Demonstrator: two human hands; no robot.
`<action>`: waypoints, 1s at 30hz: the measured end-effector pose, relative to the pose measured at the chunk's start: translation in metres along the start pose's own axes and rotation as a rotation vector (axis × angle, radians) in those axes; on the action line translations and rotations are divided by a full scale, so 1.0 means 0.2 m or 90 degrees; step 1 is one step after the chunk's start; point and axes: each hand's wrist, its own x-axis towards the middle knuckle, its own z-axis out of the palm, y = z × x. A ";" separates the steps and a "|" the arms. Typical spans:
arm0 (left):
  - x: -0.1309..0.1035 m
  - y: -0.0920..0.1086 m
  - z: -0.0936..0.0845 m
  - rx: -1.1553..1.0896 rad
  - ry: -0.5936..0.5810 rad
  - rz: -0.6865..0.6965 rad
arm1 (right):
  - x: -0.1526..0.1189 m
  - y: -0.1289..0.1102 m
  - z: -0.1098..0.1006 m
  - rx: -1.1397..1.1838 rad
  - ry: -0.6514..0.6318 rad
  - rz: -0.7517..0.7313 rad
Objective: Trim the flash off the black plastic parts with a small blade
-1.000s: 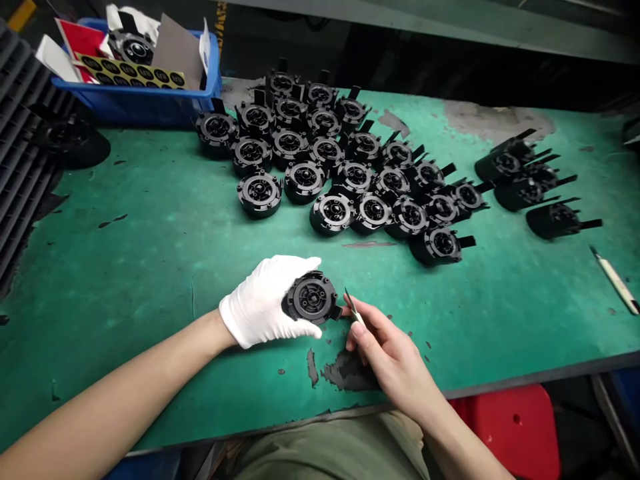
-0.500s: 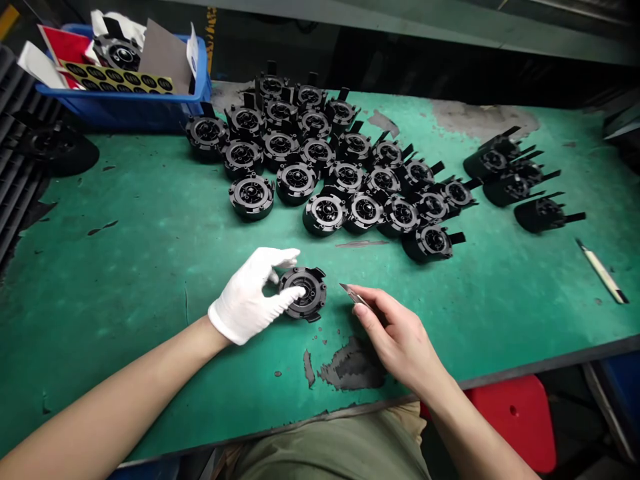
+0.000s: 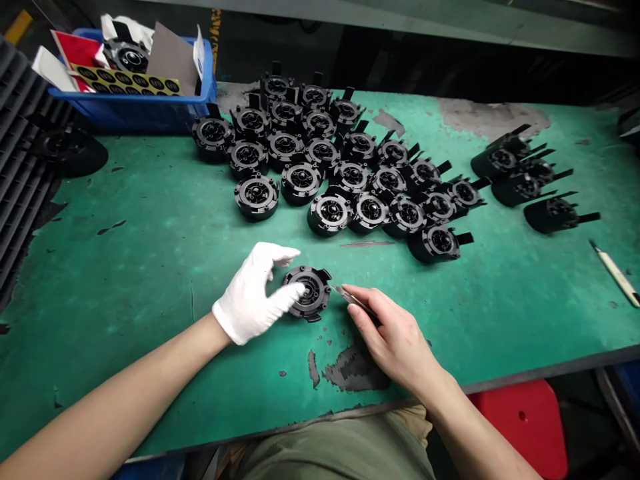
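Note:
My left hand (image 3: 255, 293), in a white glove, holds a round black plastic part (image 3: 311, 303) low over the green table. The thumb lies across the part's ringed face and the index finger stretches above its rim; the other fingers are partly hidden. Bare, my right hand (image 3: 395, 333) pinches a small knife (image 3: 354, 298) with a pointed metal blade. The blade tip is at the part's right edge, and whether it touches cannot be told. Behind my hands, several similar round black housings (image 3: 330, 211) stand close together with upright tabs.
A blue bin (image 3: 135, 113) with stickers and papers sits at the back left. Several more housings (image 3: 553, 215) and a pale-handled pen-like tool (image 3: 615, 272) lie on the right. A ridged black rack (image 3: 20, 133) lines the left; a red stool (image 3: 525, 427) is below the front edge.
My right hand has brought the knife left, up to the part's right edge. The left hand keeps its hold on the part. The whole view has shifted slightly.

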 end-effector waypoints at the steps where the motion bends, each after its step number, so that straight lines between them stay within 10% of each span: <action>1: 0.00 0.00 0.01 0.025 -0.017 0.015 | 0.00 0.01 0.00 -0.007 0.004 -0.007; 14: -0.02 0.01 0.03 0.106 -0.082 0.141 | 0.04 0.02 -0.04 -0.016 0.056 -0.004; 20: -0.02 0.01 0.06 0.153 0.005 0.139 | 0.05 0.04 -0.07 -0.040 0.061 -0.034; 30: -0.02 0.00 -0.02 -0.039 -0.099 0.088 | 0.09 0.07 -0.16 -0.120 -0.088 -0.133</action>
